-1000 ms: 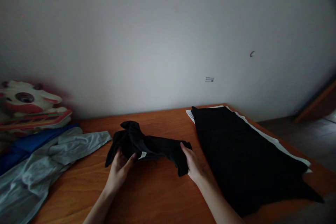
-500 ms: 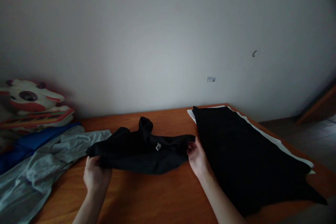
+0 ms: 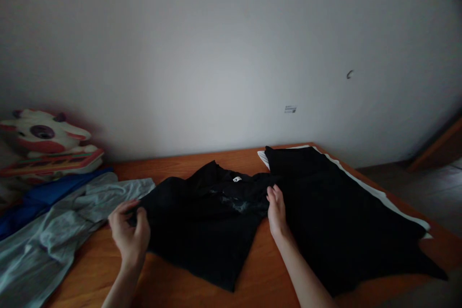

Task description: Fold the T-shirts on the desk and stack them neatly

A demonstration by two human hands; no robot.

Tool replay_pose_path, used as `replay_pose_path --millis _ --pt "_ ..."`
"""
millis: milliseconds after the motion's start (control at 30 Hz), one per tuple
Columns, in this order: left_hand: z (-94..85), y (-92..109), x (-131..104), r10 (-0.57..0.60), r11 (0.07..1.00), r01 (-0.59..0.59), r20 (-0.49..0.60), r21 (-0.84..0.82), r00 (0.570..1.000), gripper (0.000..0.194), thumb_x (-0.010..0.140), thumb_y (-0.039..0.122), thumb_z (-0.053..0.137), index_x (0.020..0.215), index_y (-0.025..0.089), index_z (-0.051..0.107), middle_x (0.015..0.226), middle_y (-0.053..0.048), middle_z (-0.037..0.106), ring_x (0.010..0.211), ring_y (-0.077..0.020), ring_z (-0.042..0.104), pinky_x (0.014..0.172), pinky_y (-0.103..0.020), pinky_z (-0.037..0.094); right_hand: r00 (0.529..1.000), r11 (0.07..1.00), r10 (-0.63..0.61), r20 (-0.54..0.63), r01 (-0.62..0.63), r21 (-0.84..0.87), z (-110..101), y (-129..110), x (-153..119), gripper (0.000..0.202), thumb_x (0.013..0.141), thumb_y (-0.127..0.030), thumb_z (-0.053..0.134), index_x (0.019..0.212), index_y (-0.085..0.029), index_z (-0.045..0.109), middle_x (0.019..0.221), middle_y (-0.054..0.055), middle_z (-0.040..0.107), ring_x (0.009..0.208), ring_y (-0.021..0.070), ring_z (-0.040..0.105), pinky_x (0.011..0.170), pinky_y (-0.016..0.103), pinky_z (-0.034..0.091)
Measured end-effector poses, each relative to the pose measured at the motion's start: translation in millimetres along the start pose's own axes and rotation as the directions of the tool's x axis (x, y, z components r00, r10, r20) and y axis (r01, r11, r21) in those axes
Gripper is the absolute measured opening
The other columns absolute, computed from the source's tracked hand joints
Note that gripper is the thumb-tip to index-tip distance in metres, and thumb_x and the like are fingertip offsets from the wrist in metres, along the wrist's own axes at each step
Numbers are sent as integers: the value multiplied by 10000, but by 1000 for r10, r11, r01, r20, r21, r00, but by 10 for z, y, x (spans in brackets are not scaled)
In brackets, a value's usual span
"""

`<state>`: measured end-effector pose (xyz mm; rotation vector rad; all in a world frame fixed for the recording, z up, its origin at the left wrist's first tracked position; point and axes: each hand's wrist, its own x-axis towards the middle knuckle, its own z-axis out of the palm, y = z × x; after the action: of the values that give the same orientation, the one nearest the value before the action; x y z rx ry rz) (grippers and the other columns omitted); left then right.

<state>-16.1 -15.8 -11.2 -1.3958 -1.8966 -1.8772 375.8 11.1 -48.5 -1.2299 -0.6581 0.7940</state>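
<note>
Stretching a black cloth garment [image 3: 202, 226] between them, the two bare hands hold it by opposite sides. The left hand [image 3: 128, 233] has its thumb and fingers curled closely around cloth at the left edge; the right hand [image 3: 277, 209] grips the right edge in a narrow pinch, fingers bent. Spread between the hands, the garment lies over the middle of an orange-brown wooden tabletop [image 3: 173, 284], its lower edge slanting down to a point. It has a small white label [image 3: 237, 179] near the top and a pale printed patch [image 3: 238, 204] below that.

To the right, a larger black garment [image 3: 335, 221] lies flat over a white striped cloth [image 3: 390, 202], whose edges show along its sides. To the left are a crumpled light grey garment [image 3: 54, 236], a bright blue cloth [image 3: 46, 198] partly beneath it, and a white and red cow-shaped toy keyboard [image 3: 54, 161]. Behind the tabletop stands a plain pale wall [image 3: 202, 67] with a small printed sticker [image 3: 290, 109].
</note>
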Motion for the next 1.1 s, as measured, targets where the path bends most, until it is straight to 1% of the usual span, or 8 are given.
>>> replay_pose_path --millis 67,133,233,533,767,867,967,1100 --pt "50 181 -115 264 963 -271 261 -11 929 160 877 335 627 989 221 633 1105 -81 667 1071 -260 626 931 -436 512 994 982 -94 52 101 -158 24 23 -61 840 688 -658 754 1349 -176 565 1334 169 651 1267 347 590 1111 492 410" --pt "93 294 -228 431 881 -469 509 -61 745 160 891 346 628 1012 248 664 1157 -83 688 1071 -257 644 928 -432 519 964 881 -234 124 264 -393 38 60 -112 868 686 -622 766 1382 -157 535 1352 199 632 1266 371 584 1110 515 399" --pt "155 306 -342 392 845 -535 704 -21 592 304 883 436 651 1148 286 668 1306 -80 662 1179 -286 623 978 -468 516 916 669 -341 210 393 -631 33 114 -130 856 716 -601 723 1398 -129 510 1334 234 629 1227 407 596 1052 553 430" --pt "145 235 -234 142 914 -385 785 130 603 382 889 513 564 1127 237 677 1129 -75 736 1045 -270 703 946 -408 541 961 789 -214 177 277 -548 -37 49 -58 454 846 -624 584 1041 -220 651 1019 131 742 953 332 707 846 431 522" --pt "-9 471 -162 -171 804 -414 833 426 525 512 934 644 433 642 264 612 575 5 651 590 -205 683 574 -288 407 970 894 -230 79 243 -377 -33 100 -16 484 898 -657 521 1101 -219 556 1074 143 747 980 284 730 820 375 571" --pt "9 495 -226 29 799 -495 799 342 600 446 900 644 515 709 261 640 633 -7 678 604 -198 669 569 -285 432 971 918 -228 78 241 -315 -34 127 8 475 900 -637 543 1123 -217 545 1091 146 746 978 275 735 819 371 580" --pt "69 470 -278 373 804 -587 686 98 625 395 887 597 597 1036 246 698 973 -69 763 910 -239 708 806 -334 536 971 928 -215 101 236 -288 -45 137 13 460 872 -617 612 1105 -222 579 1039 121 761 960 279 734 813 375 582" --pt "156 396 -302 416 808 -588 682 25 601 507 902 549 606 1303 238 616 1199 -98 744 1075 -276 694 924 -409 547 970 936 -201 136 231 -265 -58 125 0 459 844 -606 663 1093 -224 613 1041 106 764 983 280 727 839 376 577"
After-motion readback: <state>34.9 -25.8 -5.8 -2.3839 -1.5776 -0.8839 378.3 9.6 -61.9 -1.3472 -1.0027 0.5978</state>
